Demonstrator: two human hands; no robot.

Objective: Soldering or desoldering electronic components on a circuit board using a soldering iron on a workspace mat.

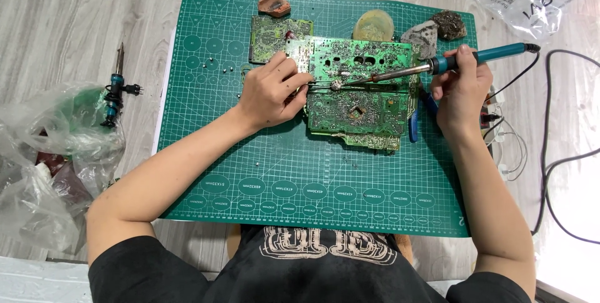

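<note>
Head view, the only one: we note a large green circuit board lying solder-side up on a green cutting mat, approx. centre-top. Right hand is closed around the blue-handled soldering iron, pen-style, tip angled down to a joint near board centre, presumably for fine control. Left hand rests on the board's left edge, fingers pinched on a thin solder wire fed toward the same joint; the resting wrist likely steadies the board. A smaller board sits behind. Round flux tin and a grey sponge lump lie w/in easy reach. Spare iron lies off-mat, left.
</note>
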